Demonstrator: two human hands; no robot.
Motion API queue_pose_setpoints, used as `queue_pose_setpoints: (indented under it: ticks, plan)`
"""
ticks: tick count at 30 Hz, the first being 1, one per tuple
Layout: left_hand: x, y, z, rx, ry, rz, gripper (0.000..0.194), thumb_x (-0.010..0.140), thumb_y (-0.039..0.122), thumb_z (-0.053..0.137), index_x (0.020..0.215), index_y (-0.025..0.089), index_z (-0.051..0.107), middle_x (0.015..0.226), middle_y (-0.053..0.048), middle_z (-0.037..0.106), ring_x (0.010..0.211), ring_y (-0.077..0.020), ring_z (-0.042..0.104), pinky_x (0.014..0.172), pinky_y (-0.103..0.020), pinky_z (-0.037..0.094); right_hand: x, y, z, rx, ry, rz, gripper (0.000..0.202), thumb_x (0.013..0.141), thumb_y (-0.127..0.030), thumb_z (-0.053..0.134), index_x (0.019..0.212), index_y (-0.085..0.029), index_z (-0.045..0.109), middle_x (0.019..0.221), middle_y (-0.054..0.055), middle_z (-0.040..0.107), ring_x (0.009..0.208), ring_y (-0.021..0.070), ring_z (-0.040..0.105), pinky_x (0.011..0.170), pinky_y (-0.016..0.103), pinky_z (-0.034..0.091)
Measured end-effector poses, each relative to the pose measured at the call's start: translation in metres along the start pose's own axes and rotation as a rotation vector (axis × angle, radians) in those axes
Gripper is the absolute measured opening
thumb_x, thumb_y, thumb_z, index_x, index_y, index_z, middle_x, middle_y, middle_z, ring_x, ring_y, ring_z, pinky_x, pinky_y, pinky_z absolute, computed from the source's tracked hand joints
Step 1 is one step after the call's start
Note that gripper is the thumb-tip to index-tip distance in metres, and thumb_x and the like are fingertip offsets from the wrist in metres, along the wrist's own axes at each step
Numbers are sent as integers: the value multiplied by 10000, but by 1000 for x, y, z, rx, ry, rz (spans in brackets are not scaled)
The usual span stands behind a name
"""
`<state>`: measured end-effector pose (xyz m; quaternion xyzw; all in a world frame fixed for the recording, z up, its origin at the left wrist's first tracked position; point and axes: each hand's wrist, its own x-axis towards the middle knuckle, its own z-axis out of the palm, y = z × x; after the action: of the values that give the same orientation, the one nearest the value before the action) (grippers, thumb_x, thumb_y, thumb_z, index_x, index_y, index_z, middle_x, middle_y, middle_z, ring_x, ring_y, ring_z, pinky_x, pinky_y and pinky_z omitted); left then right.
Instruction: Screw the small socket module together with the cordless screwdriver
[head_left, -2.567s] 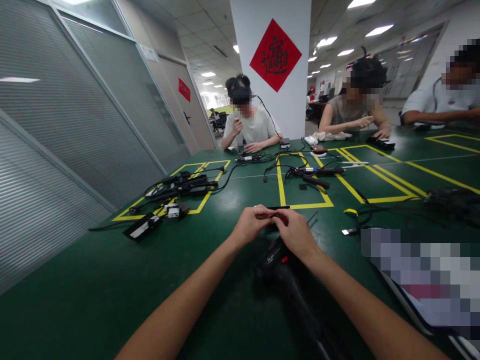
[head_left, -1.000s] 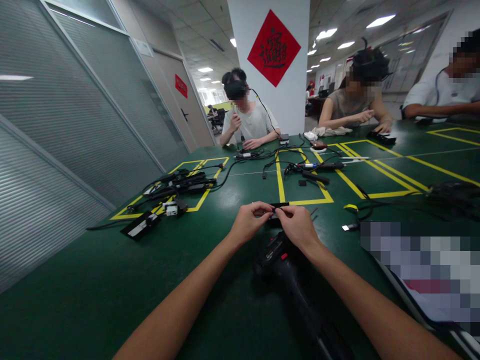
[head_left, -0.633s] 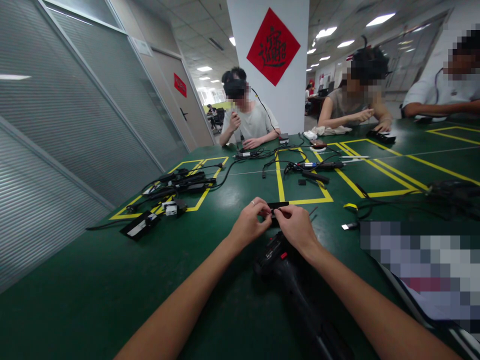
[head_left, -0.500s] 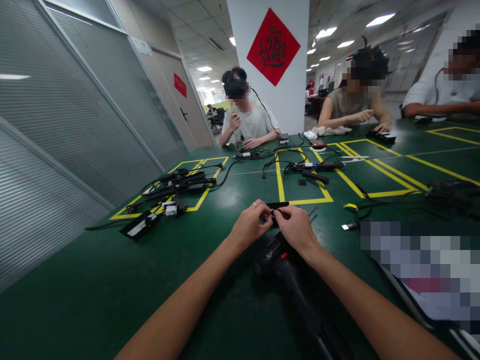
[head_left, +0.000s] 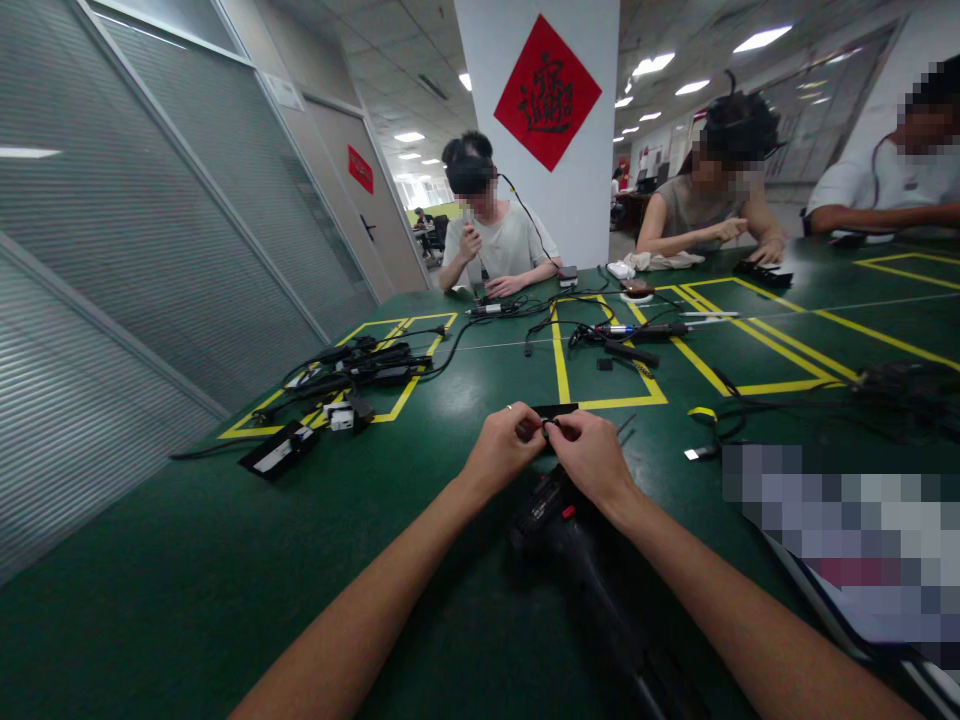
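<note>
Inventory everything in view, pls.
Table: 1, green, foreground
Tape outlines: several, yellow, table
Handheld tool: 1, black, bottom centre
Cable pile: 1, black, table left
Labelled flat piece: 1, black, left
Pen-shaped tools: 2, dark, mid-table
Pixelated item: 1, mixed, lower right
Co-workers: 3, varied tops, far side
Pillar: 1, white, background
Diamond sign: 1, red, pillar
Door: 1, beige, left background
Partition: 1, grey, left
Strip: 1, black, centre
Small part: 1, dark, centre
Left hand: 1, bare, on small part
Right hand: 1, bare, on small part

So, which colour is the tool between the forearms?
The tool is mostly black with small red parts, in the head view.
</note>
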<state>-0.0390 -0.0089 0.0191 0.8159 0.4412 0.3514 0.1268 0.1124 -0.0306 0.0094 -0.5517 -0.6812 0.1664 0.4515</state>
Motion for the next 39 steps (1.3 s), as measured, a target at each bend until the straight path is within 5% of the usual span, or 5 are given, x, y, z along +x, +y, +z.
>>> queue_pose_setpoints:
  ticks: [12, 22, 29, 39]
  plan:
    - [-2, 6, 4, -4, -14, -26, 179, 766, 136, 538, 935, 173, 585, 715, 12, 593, 641, -110, 543, 622, -223, 430, -4, -1, 1, 8, -24, -10, 210, 848, -271, 522, 727, -189, 672, 737, 10, 611, 678, 118, 556, 653, 239, 364]
    - [7, 3, -19, -44, -163, 38, 200, 783, 159, 543, 922, 148, 687, 761, -22, 602, 678, -113, 542, 620, -219, 428, 0, -2, -3, 83, -71, -64, 201, 874, -269, 512, 840, -202, 698, 770, 12, 614, 718, 124, 556, 676, 238, 394]
    - [10, -5, -32, -221, -270, -45, 215, 818, 269, 579, 950, 134, 682, 845, -51, 681, 761, -141, 618, 710, -248, 487, 2, -4, -4, 141, -84, -77, 187, 870, -281, 533, 876, -206, 705, 801, 16, 631, 734, 127, 576, 686, 243, 421]
    - [9, -1, -39, -189, -334, -61, 218, 825, 326, 587, 896, 144, 683, 788, -32, 695, 707, -132, 621, 663, -231, 475, 1, -4, -3, 213, -124, -106, 244, 877, -227, 498, 1051, -195, 667, 1012, 55, 665, 927, 165, 607, 843, 286, 449]
